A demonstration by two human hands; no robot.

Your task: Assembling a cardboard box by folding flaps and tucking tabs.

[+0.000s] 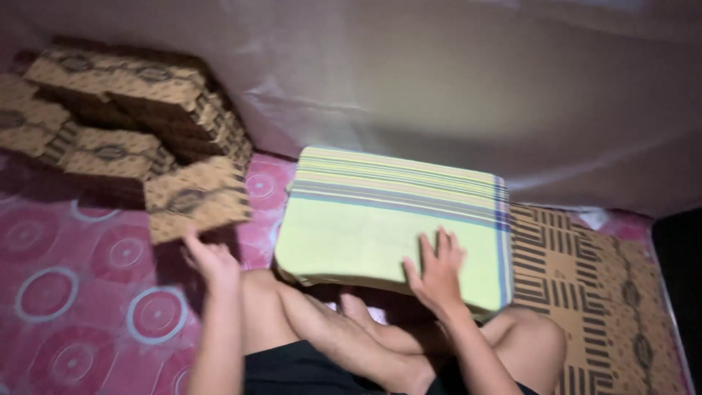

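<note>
I watched from the head camera as the person sat cross-legged on a pink mat (80, 292) printed with pale circles. The right hand (437, 272) lay flat on top of a folded yellow-green cloth (365, 227) with blue and grey stripes along its far and right edges; its fingers (443, 245) were spread and released, pressing down on the cloth's near right part rather than gripping it. That cloth rested across the person's bare knees, tilted slightly toward the camera, with its far edge near the pale wall (475, 88).

The left hand (212, 260) was open too, fingers loosely splayed, holding nothing. It hovered just beside the near corner of a brown patterned folded cloth (196, 197), and I could not tell whether the fingertips actually touched it. That piece sat at the front of a stack of similar brown patterned cloths (117, 110) piled against the wall at the upper left, well apart from the striped cloth.

To the right, beneath and beyond the striped cloth, a brown spread with black geometric bars (563, 263) lay flat on the mat. The picture was blurred, so finer detail was lost.
</note>
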